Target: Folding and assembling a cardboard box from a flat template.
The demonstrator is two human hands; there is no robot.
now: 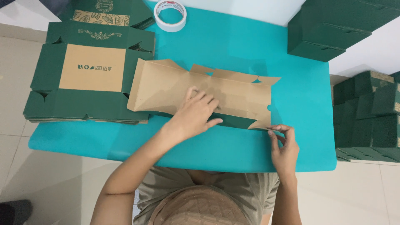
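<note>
In the head view, the flat box blank (179,89) lies on the turquoise table (233,46) with its brown inner side up. It is not yet a box: the body is flat, and only the near long edge seems to be turning up, where a narrow green strip (233,121) of the outer side shows. So I judge the folding is at its beginning, with the side flaps and tabs not yet raised.

The left hand (196,114) rests flat on the middle of the blank, fingers spread wide, and presses it down. The right hand (285,146) pinches the near right corner of the blank between thumb and fingertips, the fingers narrow and closed on the thin card.

The blank is stiff paperboard, matt brown inside and dark green outside, with cut notches and angled tabs along the far edge.

Left of the left hand lies a stack of unfolded blanks (87,83), green with a brown panel and leaf ornaments. Beyond the left hand stands a roll of white tape (170,15). Beyond and to the right of the right hand are finished green boxes (333,29), closed and rectangular, and more such boxes (366,112) are piled lower, off the table. The floor is pale tile.
</note>
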